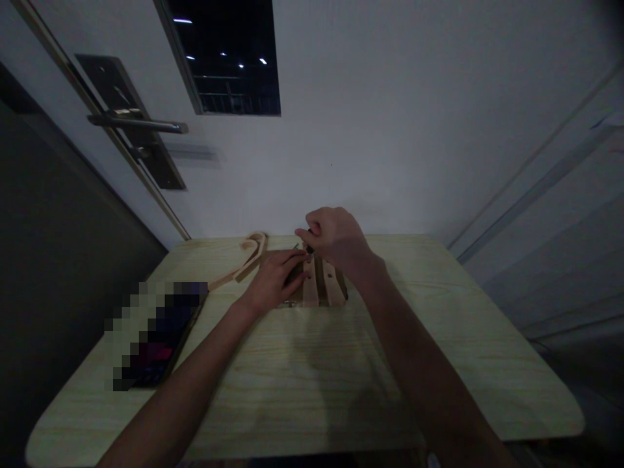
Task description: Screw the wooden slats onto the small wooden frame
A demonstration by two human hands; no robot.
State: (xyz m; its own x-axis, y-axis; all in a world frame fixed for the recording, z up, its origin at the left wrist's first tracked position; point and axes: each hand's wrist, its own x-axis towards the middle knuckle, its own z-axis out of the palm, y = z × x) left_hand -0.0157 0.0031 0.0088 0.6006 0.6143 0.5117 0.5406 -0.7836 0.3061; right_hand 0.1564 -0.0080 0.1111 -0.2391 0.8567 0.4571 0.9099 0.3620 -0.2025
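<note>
A small wooden slatted piece (322, 286) with holes in its slats lies on the light wood table (302, 370) near the far edge. My left hand (275, 279) rests flat on its left part, fingers stretched out. My right hand (334, 240) is closed in a pinch above the slats, gripping a small dark tool (309, 248) whose tip points down at the wood. Curved wooden parts (248, 257) lie just left of the piece.
A dark flat device (160, 338) lies at the table's left side. A white wall stands right behind the table, with a door and its metal handle (139, 123) to the left and a dark window (227, 55) above.
</note>
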